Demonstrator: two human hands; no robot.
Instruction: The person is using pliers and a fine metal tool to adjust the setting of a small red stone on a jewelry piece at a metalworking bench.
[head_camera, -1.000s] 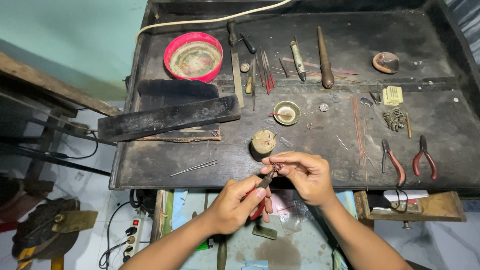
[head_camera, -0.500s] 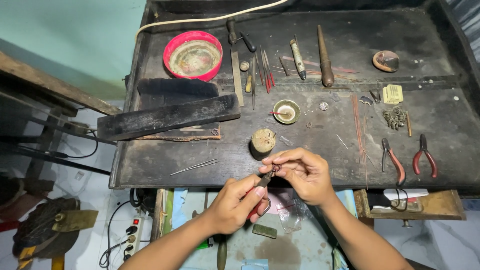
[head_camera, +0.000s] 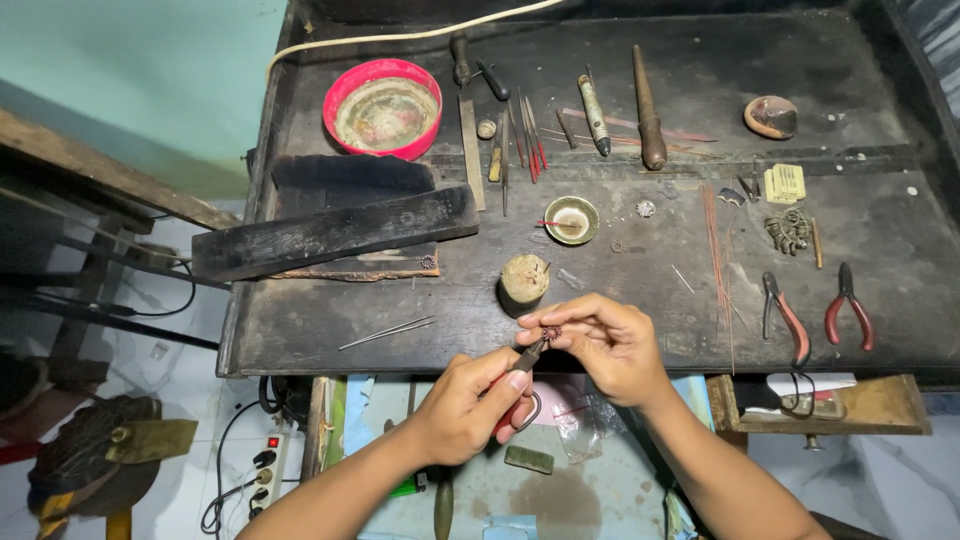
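Note:
My left hand (head_camera: 468, 400) grips small pliers (head_camera: 527, 358) with red handles, their tips pointing up toward a tiny round metal piece (head_camera: 551, 332). My right hand (head_camera: 606, 345) pinches that piece between thumb and fingertips. Both hands hover over the front edge of a dark workbench (head_camera: 300, 340). A short wooden stump block (head_camera: 522, 283) stands just behind my hands.
On the bench are a red bowl (head_camera: 383, 107), a charred wooden block (head_camera: 335, 232), a small brass dish (head_camera: 571, 219), files and tools (head_camera: 520, 130), a wooden mandrel (head_camera: 647, 95), two red-handled pliers (head_camera: 815, 310), thin wires (head_camera: 715, 260). A power strip (head_camera: 262, 462) lies on the floor.
My hands have stayed nearly in place; the pliers' tips have closed in slightly on the small piece held by my right hand.

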